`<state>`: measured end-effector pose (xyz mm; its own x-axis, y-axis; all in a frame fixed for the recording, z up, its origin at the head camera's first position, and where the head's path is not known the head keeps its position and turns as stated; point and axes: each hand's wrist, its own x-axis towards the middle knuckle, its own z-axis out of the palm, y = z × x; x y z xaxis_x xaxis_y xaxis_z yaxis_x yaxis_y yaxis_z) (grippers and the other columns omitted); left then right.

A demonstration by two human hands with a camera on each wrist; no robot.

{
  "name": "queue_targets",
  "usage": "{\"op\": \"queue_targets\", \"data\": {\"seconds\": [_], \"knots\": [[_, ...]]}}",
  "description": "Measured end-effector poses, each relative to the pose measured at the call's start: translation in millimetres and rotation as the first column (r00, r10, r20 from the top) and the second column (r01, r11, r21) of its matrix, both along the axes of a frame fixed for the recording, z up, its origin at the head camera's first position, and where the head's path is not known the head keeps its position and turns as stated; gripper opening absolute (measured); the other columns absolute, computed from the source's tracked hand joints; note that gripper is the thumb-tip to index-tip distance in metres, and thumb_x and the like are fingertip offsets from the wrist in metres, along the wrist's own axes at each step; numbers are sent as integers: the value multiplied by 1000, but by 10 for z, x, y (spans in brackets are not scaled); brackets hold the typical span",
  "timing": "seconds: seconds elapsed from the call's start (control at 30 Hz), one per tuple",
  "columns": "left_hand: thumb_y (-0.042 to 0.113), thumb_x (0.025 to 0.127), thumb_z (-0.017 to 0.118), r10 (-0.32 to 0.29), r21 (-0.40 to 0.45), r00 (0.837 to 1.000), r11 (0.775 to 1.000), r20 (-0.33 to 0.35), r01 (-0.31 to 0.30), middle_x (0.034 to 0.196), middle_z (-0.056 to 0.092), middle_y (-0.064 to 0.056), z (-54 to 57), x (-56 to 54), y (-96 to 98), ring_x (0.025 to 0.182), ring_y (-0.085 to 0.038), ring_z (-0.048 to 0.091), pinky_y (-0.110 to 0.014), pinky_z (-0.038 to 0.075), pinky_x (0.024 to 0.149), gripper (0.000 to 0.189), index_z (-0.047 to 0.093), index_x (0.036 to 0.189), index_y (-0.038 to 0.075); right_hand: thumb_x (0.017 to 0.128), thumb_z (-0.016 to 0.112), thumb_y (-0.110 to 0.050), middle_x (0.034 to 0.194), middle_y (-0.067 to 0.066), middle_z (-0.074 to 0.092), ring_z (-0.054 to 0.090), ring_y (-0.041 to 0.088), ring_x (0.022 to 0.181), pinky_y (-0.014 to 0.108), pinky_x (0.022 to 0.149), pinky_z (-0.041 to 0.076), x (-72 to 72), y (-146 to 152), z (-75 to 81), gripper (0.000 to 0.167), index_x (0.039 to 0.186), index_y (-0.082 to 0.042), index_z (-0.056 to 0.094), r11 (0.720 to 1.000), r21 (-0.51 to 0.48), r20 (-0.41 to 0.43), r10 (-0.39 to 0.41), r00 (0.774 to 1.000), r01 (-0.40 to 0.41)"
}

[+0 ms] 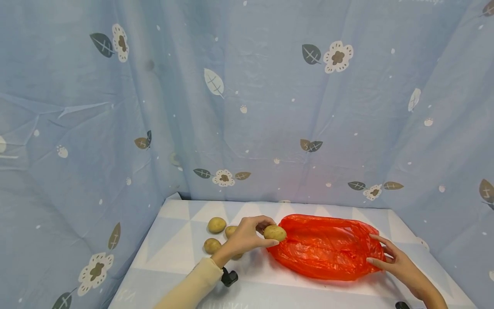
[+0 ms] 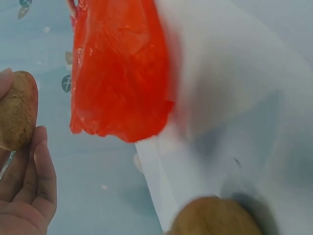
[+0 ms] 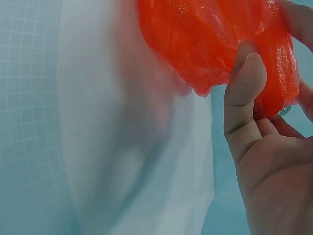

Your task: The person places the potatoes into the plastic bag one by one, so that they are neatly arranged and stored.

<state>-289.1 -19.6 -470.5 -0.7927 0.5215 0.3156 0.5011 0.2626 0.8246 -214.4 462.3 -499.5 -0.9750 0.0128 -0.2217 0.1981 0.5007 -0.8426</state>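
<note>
My left hand (image 1: 247, 234) pinches a yellowish-brown potato (image 1: 275, 233) between thumb and fingers, right at the left end of a red plastic bag (image 1: 328, 255). The left wrist view shows that same potato (image 2: 18, 110) at the edge, with the bag (image 2: 117, 68) beyond it. At the bag's other end, my right hand (image 1: 399, 262) grips the thin plastic, thumb in front and fingers behind. Seen from the right wrist, the thumb of this hand (image 3: 274, 161) presses on crumpled film (image 3: 210, 54). The bag is spread wide between both hands.
Several potatoes lie on the table left of the bag, among them one at the back (image 1: 217, 225) and one nearer me (image 1: 212, 245), partly behind my left forearm. A pale patterned cloth covers the table (image 1: 173, 240). Blue printed curtains (image 1: 262, 107) hang behind and at both sides.
</note>
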Motion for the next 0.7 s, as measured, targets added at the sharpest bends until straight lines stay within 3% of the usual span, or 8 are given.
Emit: {"op": "queue_targets", "data": {"seconds": [0.3, 0.53, 0.7], "knots": [[25, 80, 91, -7, 11, 1000, 1000, -26, 7, 99, 70, 14, 83, -38, 274, 88, -4, 64, -25, 55, 83, 40, 73, 116, 19, 98, 73, -28, 158, 38, 21, 54, 47, 127, 43, 86, 60, 0, -3, 14, 87, 162, -10, 17, 1000, -25, -10, 12, 1000, -12], [22, 79, 92, -28, 35, 999, 999, -38, 29, 101, 71, 11, 102, -75, 470, 88, -3, 65, -34, 58, 86, 43, 73, 116, 14, 97, 74, -31, 158, 38, 18, 52, 51, 128, 44, 87, 60, -21, -27, 16, 90, 161, -8, 16, 1000, 2, 3, 3, 1000, -3], [22, 79, 92, -36, 41, 999, 998, -10, 37, 104, 71, 11, 83, -81, 604, 90, -1, 64, -30, 57, 86, 43, 73, 117, 13, 97, 73, -34, 160, 37, 16, 45, 56, 132, 45, 89, 59, -17, -48, 13, 91, 162, -7, 15, 1000, 23, 7, 2, 1000, -2]]}}
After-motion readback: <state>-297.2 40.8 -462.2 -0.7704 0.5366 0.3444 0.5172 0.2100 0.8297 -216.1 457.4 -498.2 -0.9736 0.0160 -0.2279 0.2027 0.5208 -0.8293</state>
